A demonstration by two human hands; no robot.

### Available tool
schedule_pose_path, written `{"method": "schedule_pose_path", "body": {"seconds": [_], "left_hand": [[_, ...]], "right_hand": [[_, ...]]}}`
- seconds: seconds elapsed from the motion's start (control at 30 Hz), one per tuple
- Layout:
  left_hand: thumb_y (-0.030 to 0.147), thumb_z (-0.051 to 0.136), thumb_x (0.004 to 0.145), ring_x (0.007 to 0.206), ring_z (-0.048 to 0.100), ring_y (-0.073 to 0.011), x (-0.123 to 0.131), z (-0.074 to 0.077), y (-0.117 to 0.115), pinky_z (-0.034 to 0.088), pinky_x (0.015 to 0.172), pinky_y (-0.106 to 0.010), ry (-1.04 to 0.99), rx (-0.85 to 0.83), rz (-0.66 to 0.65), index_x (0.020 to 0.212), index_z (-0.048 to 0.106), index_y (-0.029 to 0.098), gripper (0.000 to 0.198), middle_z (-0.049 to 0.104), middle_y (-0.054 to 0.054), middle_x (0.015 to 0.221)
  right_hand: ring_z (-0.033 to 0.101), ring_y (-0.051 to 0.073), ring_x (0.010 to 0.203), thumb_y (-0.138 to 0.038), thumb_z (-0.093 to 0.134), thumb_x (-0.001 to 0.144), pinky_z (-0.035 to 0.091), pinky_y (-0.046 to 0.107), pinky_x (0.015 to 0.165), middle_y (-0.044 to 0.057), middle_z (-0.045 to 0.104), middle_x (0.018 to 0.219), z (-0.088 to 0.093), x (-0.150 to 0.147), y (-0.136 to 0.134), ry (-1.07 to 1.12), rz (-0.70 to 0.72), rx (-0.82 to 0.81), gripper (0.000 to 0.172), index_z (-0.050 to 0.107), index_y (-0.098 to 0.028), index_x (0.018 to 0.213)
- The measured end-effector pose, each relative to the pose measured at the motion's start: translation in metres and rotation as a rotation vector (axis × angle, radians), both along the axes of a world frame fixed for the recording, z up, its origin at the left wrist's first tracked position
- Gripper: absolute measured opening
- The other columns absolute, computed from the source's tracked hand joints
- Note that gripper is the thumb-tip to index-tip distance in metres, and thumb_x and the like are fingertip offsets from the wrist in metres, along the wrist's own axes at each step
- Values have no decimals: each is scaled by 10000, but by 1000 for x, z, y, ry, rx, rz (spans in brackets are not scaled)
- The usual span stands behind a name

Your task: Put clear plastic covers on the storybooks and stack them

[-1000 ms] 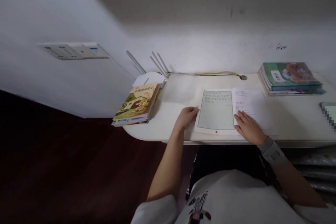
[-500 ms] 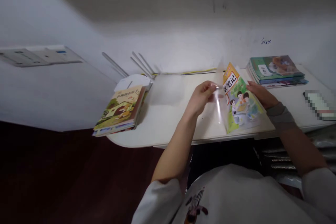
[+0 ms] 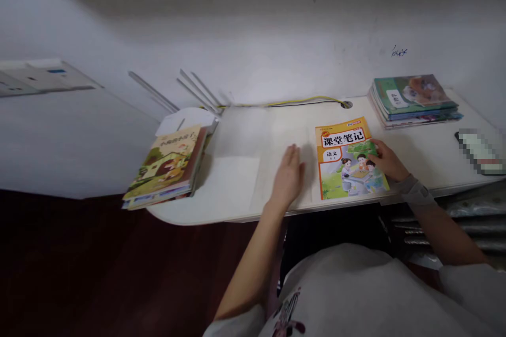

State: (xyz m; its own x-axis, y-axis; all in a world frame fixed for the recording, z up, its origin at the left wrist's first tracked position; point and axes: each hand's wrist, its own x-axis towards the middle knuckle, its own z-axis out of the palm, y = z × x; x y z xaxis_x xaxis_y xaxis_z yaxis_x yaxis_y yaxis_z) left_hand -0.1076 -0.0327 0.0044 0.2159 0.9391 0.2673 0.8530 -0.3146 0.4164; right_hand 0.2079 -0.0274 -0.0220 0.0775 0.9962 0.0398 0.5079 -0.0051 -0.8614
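A thin book with an orange and green cover [image 3: 347,158] lies shut and flat near the front edge of the white desk [image 3: 419,142]. My right hand [image 3: 385,160] rests on the book's right edge, fingers bent over it. Just left of the book, my left hand [image 3: 288,180] lies flat on the desk with its fingers stretched out. It presses a clear plastic sheet [image 3: 276,137] that spreads out beside the book. The sheet is faint and its edges are hard to make out.
A stack of picture books [image 3: 168,166] overhangs the desk's left end, with a white device with antennas [image 3: 185,116] behind it. Another book stack [image 3: 413,99] sits at the back right. A yellow cable [image 3: 300,101] runs along the wall. A blurred-out object [image 3: 480,152] lies at far right.
The book lay open a second ago. It was then lifted and turned cover up with the clear sheet held beside it, and it now lies shut and flat with my left hand flat beside it.
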Motion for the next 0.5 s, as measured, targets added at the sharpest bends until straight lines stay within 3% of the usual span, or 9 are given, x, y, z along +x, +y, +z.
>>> {"method": "schedule_pose_path", "body": {"seconds": [0.07,0.17,0.33,0.5], "left_hand": [[321,346,968,1404,348,-277,28,-7,8,329,1135,-427,63,-101,-108,1372,417,40,497,404,-230,1479],[451,349,968,1416,307,-330,46,-18,14,281,1141,-469,186,-163,-93,1390,393,9,613,379,-262,1482],[527,313,964,1430,271,-343,42,-27,9,256,1136,-495,329,-121,-97,1439,368,67,663,340,-238,1512],[549,300,958,1426,272,-358,45,-26,5,246,1144,-487,370,-115,-70,1445,369,42,706,327,-248,1514]], "right_hand": [[677,271,940,-324,565,772,533,436,835,95,709,1068,0,-1,1,-249,-32,71,475,555,-194,1229],[679,272,921,-325,535,810,528,409,824,89,713,1067,0,-1,1,-420,-49,117,481,538,-206,1276],[674,235,786,-337,528,826,528,350,721,65,723,942,1,1,1,-460,-35,119,511,495,-194,1316],[646,222,739,-414,542,840,514,353,732,58,689,812,3,14,2,-537,-55,69,432,596,-169,1193]]}}
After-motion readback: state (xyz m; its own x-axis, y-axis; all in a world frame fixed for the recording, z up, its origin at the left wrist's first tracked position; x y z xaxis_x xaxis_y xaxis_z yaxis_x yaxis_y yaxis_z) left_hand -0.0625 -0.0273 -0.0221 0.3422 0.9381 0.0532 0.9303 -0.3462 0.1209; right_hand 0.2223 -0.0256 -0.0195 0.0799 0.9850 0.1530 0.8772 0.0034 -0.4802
